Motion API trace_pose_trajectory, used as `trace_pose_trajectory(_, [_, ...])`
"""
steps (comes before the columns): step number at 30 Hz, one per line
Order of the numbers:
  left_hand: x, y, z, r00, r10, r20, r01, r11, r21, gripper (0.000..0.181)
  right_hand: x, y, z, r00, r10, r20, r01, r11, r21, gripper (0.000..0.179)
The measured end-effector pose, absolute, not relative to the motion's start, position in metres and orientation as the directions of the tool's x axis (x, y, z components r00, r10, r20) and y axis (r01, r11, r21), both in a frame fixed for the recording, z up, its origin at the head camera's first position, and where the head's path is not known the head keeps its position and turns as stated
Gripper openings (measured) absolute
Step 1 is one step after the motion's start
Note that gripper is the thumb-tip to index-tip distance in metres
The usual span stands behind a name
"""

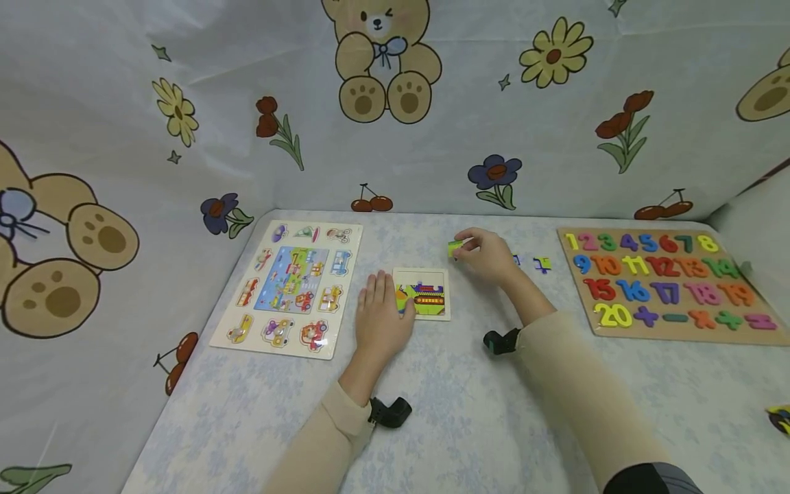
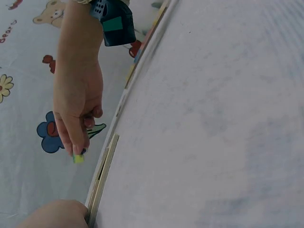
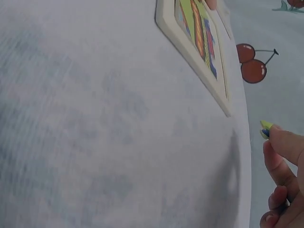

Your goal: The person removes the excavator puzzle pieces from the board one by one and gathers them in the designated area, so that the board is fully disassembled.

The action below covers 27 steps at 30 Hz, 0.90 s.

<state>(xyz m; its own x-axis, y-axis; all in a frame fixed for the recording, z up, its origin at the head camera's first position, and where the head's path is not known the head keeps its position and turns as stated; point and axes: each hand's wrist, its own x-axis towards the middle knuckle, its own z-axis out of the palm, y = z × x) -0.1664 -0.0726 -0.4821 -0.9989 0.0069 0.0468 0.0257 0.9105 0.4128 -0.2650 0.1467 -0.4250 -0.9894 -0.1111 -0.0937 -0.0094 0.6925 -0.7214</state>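
Observation:
My left hand (image 1: 381,322) lies flat with straight fingers over the left side of a small jigsaw board (image 1: 426,275). The board has a cream frame and a partly filled picture, bright green, yellow and red in its lower part; the hand hides its left portion. Beyond the board's right edge, my right hand (image 1: 487,257) pinches a small yellow-green jigsaw piece (image 1: 454,247) between thumb and fingertips. The right wrist view shows this piece (image 3: 266,127) held above the table, with a bit of blue on it. More jigsaw pieces (image 1: 542,265) lie right of that hand, one partly behind it.
On the left lies a vehicle puzzle board (image 1: 341,230) with a blue picture in its middle. A wooden number board (image 1: 583,329) with coloured digits and signs takes up the right. A patterned cloth (image 1: 395,151) hangs behind the table. A yellow-and-black object (image 1: 780,417) shows at the right edge.

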Motion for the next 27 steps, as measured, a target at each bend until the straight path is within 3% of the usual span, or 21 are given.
trace_pose_trajectory(11, [-0.167,-0.073,-0.483,-0.999,0.005,0.049,0.025,0.910,0.414,0.077,-0.273,0.186,-0.429,-0.993,-0.038,-0.112,0.042,0.772,-0.634,0.036])
trace_pose_trajectory(27, [-0.168,-0.073,-0.482,-0.999,0.012,0.031,0.024,0.912,0.410,0.077,-0.274,0.191,-0.438,-0.997,0.005,-0.075,0.042,0.868,-0.495,0.036])
